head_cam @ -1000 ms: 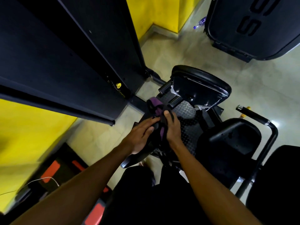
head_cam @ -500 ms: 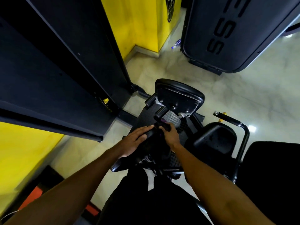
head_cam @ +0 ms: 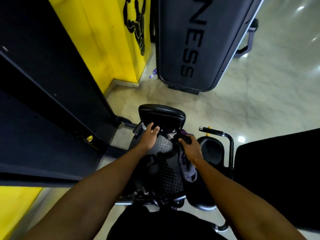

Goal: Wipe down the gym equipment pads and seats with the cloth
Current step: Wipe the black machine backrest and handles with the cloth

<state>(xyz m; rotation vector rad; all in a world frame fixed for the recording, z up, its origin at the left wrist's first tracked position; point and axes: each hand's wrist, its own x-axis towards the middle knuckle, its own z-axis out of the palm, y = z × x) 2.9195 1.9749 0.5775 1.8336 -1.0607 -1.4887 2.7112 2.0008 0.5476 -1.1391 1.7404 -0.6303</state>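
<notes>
While right hand (head_cam: pixel 190 148) grips cloth (head_cam: pixel 187 170), left hand (head_cam: pixel 149 136) now off it, spread, by pad (head_cam: pixel 161 112)

The cloth (head_cam: pixel 186 168) is purple with grey parts. The pad (head_cam: pixel 161 112) is shiny black, and the small seat (head_cam: pixel 212 150) is black too. The foot plate (head_cam: pixel 170 175) is dark grey with rows of little bumps. The wall (head_cam: pixel 107 40) is bright yellow with a black drawing (head_cam: pixel 135 23) on it. The big cover (head_cam: pixel 216 40) is dark blue-grey with black letters. The floor (head_cam: pixel 259 101) is pale grey-green.
</notes>
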